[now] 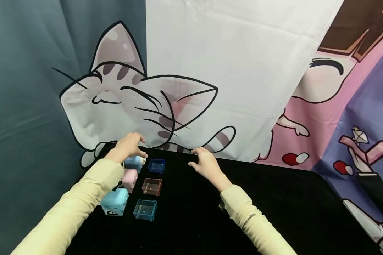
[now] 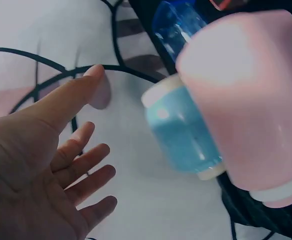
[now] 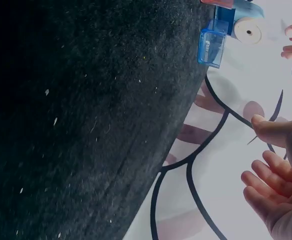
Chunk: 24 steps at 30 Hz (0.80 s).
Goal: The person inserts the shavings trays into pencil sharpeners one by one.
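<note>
My left hand (image 1: 128, 146) hovers just above a blue body (image 1: 133, 163) with a cream round end, its thumb and fingers spread and holding nothing. In the right wrist view that cream end (image 3: 248, 30) has a small hole at its centre, like a pencil sharpener's. Nearer stand a pink body (image 1: 129, 179) and a light-blue one (image 1: 115, 200) with a dark printed face, both partly behind the left sleeve. To their right sit small see-through boxes: dark blue (image 1: 156, 165), reddish (image 1: 151, 186) and light blue (image 1: 145, 210). Away to the right, my right hand (image 1: 207, 163) is raised with loosely bent, empty fingers.
A black cloth (image 1: 191, 216) covers the table. Behind its far edge hangs a white sheet (image 1: 236, 71) printed with a cartoon cat (image 1: 115, 92). More printed cloth (image 1: 325, 131) hangs at the right, and a grey-blue curtain (image 1: 22, 88) at the left.
</note>
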### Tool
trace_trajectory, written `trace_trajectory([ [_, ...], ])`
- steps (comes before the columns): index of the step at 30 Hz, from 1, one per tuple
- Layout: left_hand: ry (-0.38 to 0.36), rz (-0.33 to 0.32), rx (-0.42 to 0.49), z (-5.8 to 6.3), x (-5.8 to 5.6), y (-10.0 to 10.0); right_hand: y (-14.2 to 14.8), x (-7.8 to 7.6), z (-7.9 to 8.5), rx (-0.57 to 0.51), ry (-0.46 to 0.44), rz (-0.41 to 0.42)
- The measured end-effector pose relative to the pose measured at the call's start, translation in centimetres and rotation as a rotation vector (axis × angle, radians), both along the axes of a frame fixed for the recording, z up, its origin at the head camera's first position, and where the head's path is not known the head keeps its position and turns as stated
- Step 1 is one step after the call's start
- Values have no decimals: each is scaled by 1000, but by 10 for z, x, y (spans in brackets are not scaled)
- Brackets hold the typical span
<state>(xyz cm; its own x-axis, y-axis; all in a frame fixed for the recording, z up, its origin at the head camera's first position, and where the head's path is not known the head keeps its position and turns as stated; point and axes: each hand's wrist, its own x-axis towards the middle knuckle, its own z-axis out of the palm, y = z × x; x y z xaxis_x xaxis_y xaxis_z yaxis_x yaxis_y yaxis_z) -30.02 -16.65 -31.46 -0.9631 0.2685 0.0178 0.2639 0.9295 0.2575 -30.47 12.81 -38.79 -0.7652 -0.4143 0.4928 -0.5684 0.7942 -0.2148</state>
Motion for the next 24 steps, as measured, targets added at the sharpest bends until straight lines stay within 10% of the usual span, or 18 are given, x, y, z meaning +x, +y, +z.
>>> trace_trajectory([
  [24,-124,-26,-37,-32,-23,-15,-41,-17,-18,37,-192,-2],
])
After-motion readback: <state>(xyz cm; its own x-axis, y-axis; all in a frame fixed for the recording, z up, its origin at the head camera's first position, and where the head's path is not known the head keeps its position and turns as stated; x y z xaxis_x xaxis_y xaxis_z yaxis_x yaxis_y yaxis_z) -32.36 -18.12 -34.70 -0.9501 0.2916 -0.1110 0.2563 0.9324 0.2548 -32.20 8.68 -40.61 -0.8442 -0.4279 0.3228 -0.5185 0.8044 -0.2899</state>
